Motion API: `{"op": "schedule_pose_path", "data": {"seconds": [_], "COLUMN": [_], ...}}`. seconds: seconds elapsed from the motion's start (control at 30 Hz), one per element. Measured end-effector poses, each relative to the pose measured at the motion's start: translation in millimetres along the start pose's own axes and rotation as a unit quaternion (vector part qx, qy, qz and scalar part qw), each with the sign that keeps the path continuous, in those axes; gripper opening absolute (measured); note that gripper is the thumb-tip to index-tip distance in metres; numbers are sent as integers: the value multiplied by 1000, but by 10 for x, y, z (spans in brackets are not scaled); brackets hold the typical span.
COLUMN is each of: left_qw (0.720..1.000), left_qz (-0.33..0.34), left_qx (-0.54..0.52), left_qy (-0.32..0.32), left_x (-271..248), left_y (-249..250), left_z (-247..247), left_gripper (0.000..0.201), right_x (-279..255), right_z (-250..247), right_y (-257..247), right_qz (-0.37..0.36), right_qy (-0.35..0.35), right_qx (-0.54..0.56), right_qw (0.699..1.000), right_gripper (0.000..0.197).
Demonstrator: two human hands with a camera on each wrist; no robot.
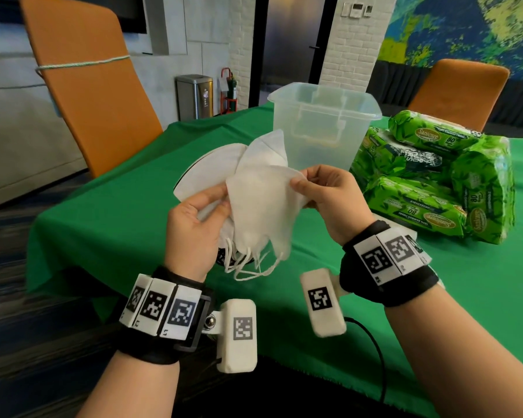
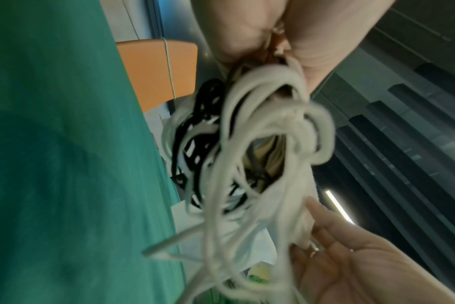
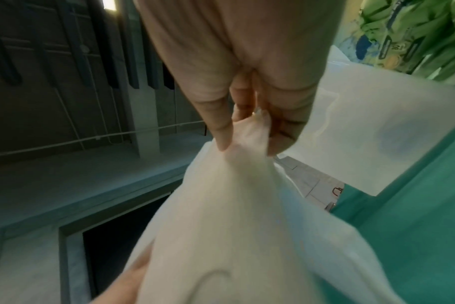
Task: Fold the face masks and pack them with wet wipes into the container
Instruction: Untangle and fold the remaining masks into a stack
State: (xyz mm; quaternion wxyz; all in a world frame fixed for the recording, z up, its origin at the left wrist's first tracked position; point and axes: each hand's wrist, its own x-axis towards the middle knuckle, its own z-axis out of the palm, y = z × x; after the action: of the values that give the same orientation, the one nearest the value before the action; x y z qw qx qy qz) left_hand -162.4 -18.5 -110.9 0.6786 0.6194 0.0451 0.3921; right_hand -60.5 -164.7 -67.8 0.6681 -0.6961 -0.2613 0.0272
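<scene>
A bunch of white face masks hangs in the air above the green table, between both hands. My left hand grips the bunch from the left side, and the white ear loops dangle under it, mixed with some black loops. My right hand pinches the upper right edge of the front mask between thumb and fingers. The clear plastic container stands upright and open just behind the masks. Green wet wipe packs are stacked to its right.
Two orange chairs stand at the table, one at the far left and one at the far right behind the packs. A metal bin stands on the floor beyond the table. A black cable runs by the near edge.
</scene>
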Motion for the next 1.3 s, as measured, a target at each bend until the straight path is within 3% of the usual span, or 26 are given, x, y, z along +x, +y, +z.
{"op": "schedule_pose_path", "data": {"seconds": [0.47, 0.6, 0.77, 0.87, 1.07, 1.17, 1.3], "left_qw": [999, 996, 992, 995, 998, 998, 998], "left_qz": [-31, -53, -73, -58, -38, -37, -41], "left_qx": [-8, -42, -77, -44, 25, 32, 37], "left_qy": [-39, -56, -66, -64, -43, -42, -40], "left_x": [-18, -16, -20, -40, -59, -61, -56], "left_y": [0, 22, 56, 61, 53, 46, 20], "left_z": [-45, -34, -40, -26, 13, 19, 6], "left_gripper": [28, 34, 26, 19, 35, 35, 34], "right_x": [4, 5, -16, -15, 0, -28, -86], "right_z": [-98, -89, -75, -66, -46, -33, -55], "right_y": [-83, -60, -24, 2, 16, 1, -113], "right_qz": [-22, -34, -23, -19, -8, -31, -82], "right_qy": [-108, -84, -62, -50, -30, -49, -102], "right_qx": [-98, -93, -81, -94, -113, -149, -249], "right_qw": [989, 992, 995, 994, 993, 987, 960], "right_gripper": [20, 20, 21, 24, 26, 22, 38]}}
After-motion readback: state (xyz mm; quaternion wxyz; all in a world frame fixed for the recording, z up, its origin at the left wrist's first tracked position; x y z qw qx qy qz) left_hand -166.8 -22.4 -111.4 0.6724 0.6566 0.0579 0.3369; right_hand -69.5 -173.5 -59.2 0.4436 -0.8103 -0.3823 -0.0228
